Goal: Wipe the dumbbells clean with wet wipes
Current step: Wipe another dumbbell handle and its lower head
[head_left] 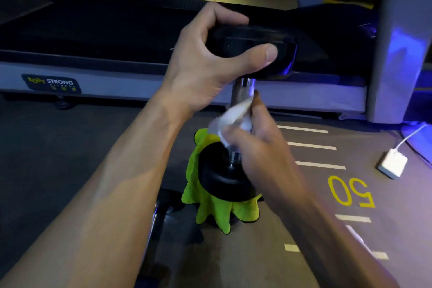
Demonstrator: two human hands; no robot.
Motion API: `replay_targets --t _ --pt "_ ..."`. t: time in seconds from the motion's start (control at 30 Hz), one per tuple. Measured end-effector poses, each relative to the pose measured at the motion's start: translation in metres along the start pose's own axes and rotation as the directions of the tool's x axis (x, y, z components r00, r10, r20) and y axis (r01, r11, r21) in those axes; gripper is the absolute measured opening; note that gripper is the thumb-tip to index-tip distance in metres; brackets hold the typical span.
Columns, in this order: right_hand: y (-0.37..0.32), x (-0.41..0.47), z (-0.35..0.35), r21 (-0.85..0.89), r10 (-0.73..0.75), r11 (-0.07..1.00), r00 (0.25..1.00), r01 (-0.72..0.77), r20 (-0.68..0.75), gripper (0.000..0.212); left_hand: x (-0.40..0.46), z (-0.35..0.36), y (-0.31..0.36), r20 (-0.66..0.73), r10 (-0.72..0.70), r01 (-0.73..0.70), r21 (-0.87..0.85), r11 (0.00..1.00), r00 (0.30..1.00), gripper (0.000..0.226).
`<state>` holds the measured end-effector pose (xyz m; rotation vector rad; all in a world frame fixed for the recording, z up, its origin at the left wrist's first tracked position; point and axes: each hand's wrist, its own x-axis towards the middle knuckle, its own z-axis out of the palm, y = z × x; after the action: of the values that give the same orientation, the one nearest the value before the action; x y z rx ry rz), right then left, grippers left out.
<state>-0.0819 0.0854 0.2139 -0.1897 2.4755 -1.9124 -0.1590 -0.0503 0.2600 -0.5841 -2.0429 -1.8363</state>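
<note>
Here the dumbbell stands on end on a green cloth on the floor, before a treadmill; the left hand grips its top weight, steadying it; the right hand pinches a wet wipe against the metal bar; judging by this, wiping is midway; a second dumbbell lying nearby likely remains to be cleaned.

A label on the treadmill's side rail reads "BODY STRONG"; yellow "50" is painted on the floor.
</note>
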Motion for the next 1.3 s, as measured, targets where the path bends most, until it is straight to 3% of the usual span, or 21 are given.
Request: replay_targets --t 0.1,0.2,0.27,0.4,0.47,0.53,0.6,0.7,0.83,0.93,1.03,1.1,1.17,1.2,1.3 --pt "0.002 -0.026 0.003 0.083 -0.035 0.996 0.999 0.033 0.021 0.054 0.002 0.000 -0.001 -0.007 -0.015 0.015 -0.006 1.000 1.000 0.053" --pt "0.000 -0.011 0.008 0.020 -0.121 0.992 0.981 0.125 -0.152 0.031 0.002 0.001 0.000 0.001 -0.005 0.005 0.005 1.000 1.000 0.055" --pt "0.010 0.007 0.013 -0.015 -0.086 0.996 0.964 0.085 -0.250 0.023 0.002 0.003 0.000 0.004 0.000 0.000 0.004 1.000 1.000 0.056" --pt "0.015 0.026 0.002 0.222 0.149 0.967 0.983 -0.123 -0.105 0.058 0.003 0.003 0.000 0.000 -0.010 0.010 -0.015 1.000 1.000 0.056" --pt "0.013 0.023 0.000 0.090 0.167 0.983 0.984 -0.161 -0.063 0.066 0.003 0.002 0.000 -0.002 -0.016 0.016 -0.018 1.000 1.000 0.056" --pt "0.013 0.013 0.004 -0.086 0.114 0.988 0.986 -0.125 -0.120 0.053 0.003 0.002 0.000 0.001 -0.017 0.017 -0.017 1.000 1.000 0.056" --pt "0.015 0.008 0.013 -0.140 0.000 0.990 0.977 -0.031 -0.211 0.039 0.002 0.004 0.000 0.006 -0.013 0.013 -0.007 1.000 1.000 0.056" --pt "0.005 0.020 0.017 0.017 -0.071 0.997 0.951 0.080 -0.300 0.037 0.000 0.005 0.000 0.007 0.012 -0.012 -0.002 1.000 1.000 0.055" --pt "-0.005 0.036 0.014 0.307 -0.059 0.939 0.950 0.157 -0.307 0.027 0.000 0.004 0.001 0.017 0.015 -0.015 -0.021 1.000 1.000 0.057" --pt "0.010 0.051 0.010 0.472 0.028 0.878 0.977 0.077 -0.213 0.027 -0.001 0.003 0.002 0.024 0.014 -0.013 -0.045 0.999 1.000 0.059" --pt "0.005 0.065 0.008 0.632 0.206 0.773 0.966 -0.063 -0.156 0.046 -0.002 0.004 0.001 0.042 0.018 -0.015 -0.067 0.998 0.999 0.059" --pt "0.005 0.063 0.007 0.586 0.202 0.809 0.959 -0.049 -0.198 0.048 -0.003 0.006 0.002 0.044 0.015 -0.012 -0.076 0.997 0.999 0.059" --pt "0.004 0.051 0.013 0.382 0.076 0.922 0.936 0.065 -0.344 0.038 -0.002 0.005 0.001 0.033 0.018 -0.015 -0.092 0.996 0.999 0.058" --pt "0.005 0.045 0.020 0.344 0.000 0.928 0.926 0.140 -0.377 0.034 -0.002 0.005 0.000 0.030 0.019 -0.016 -0.093 0.996 0.999 0.058" --pt "0.016 0.038 0.031 0.194 -0.183 0.944 0.913 0.267 -0.366 0.033 -0.003 0.006 0.001 0.032 0.030 -0.027 -0.080 0.996 0.999 0.060"
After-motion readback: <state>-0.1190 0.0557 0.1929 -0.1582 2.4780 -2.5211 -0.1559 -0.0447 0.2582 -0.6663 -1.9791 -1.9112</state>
